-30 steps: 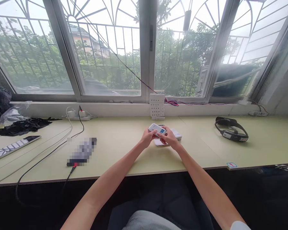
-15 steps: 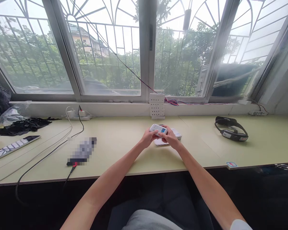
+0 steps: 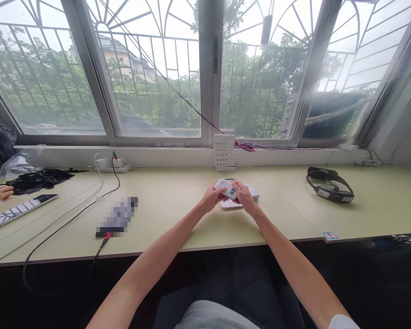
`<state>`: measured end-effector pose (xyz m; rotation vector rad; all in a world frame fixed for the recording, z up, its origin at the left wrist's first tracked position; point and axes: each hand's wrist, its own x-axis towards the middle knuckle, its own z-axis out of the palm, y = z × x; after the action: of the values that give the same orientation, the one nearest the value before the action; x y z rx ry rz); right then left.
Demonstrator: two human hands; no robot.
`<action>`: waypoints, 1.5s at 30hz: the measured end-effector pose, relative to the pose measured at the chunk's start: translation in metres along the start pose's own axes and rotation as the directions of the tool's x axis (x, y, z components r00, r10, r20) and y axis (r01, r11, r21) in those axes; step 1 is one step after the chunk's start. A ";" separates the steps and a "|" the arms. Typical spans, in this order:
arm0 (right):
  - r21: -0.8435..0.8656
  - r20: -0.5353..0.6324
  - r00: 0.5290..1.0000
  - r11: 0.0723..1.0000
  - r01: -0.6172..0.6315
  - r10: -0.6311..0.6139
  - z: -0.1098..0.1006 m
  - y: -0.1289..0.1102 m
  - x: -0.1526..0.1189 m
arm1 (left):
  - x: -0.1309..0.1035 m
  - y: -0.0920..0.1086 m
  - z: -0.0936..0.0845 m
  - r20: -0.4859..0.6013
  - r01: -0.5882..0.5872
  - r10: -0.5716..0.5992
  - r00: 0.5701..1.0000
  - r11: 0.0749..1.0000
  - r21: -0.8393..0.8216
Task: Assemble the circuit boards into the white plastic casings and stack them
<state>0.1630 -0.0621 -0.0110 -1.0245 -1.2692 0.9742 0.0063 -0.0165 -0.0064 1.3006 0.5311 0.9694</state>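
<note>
White device (image 3: pixel 228 186) is held above the table (image 3: pixel 192 228), in front of and partly over a white box (image 3: pixel 252 191). Left hand (image 3: pixel 210 197) and right hand (image 3: pixel 245 196) are both clamped on it, one at each end, thumbs on top; undersides of the fingers hidden. To handle it well: light, even pressure, thumbs off the printed patch. Both forearms reach forward, converging at the device, wrists low near the tabletop.

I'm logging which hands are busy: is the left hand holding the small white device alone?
No, the left hand and the right hand both have their fingers on the white device.
</note>
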 end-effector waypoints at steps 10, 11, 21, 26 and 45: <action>-0.021 -0.038 0.999 1.000 0.014 -0.015 0.000 0.001 0.002 | -0.002 0.002 0.004 0.020 0.038 -0.038 0.999 0.999 -0.004; -0.018 -0.038 0.999 1.000 0.009 -0.009 0.000 0.001 0.002 | -0.001 0.002 0.003 0.010 0.037 -0.036 0.999 0.999 -0.007; -0.067 0.064 0.998 0.997 -0.025 0.029 -0.001 -0.008 -0.007 | -0.001 -0.001 -0.001 -0.059 0.024 -0.024 0.998 1.000 -0.006; -0.036 0.061 0.998 0.999 0.021 -0.018 -0.001 -0.003 -0.004 | 0.000 0.000 0.001 -0.044 0.023 -0.024 0.999 1.000 -0.021; -0.644 0.094 0.884 0.649 0.405 -0.457 0.001 0.021 0.008 | -0.003 0.004 0.004 -0.335 0.048 0.062 0.940 0.950 0.310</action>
<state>0.1619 -0.0489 -0.0288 -1.1758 -1.7410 0.0874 0.0064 -0.0213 -0.0027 1.4217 0.9828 1.1584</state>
